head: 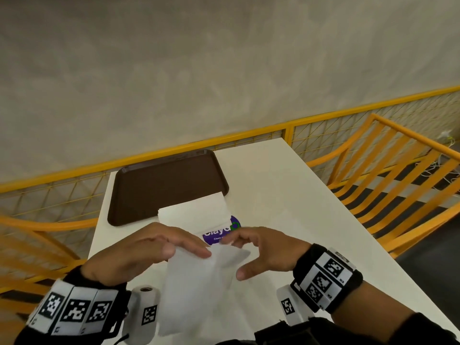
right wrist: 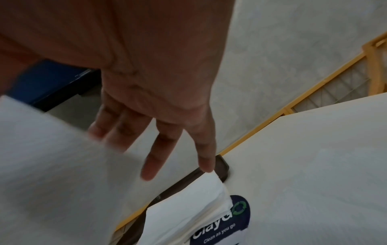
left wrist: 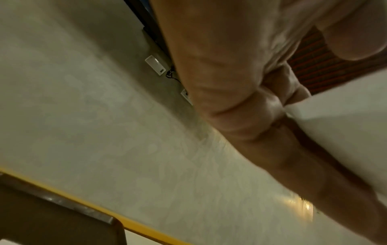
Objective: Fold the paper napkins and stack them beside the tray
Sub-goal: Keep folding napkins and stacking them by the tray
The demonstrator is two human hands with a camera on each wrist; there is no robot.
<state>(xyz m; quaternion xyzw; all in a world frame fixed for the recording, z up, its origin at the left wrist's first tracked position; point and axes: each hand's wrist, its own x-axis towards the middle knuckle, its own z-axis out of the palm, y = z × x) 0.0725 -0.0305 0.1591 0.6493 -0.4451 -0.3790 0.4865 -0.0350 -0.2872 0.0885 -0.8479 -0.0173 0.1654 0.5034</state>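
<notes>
One loose napkin point(head: 199, 282) held up above the near part of the white table point(head: 286, 195), between both hands. Left hand point(head: 139, 247): grip looks clamped on the napkin's upper edge, fingers over it, thumb under. Right hand point(head: 263, 252): fingers spread and relaxed at the napkin's right side, grip apart, holding nothing. Just beyond, a stack of napkins point(head: 196, 215) lies on the table, overlapping the brown tray's point(head: 159, 185) near right corner and partly covering a purple round sticker point(head: 224, 234). Yellow railing point(head: 323, 115) and yellow chair point(head: 398, 170) behind and right.
</notes>
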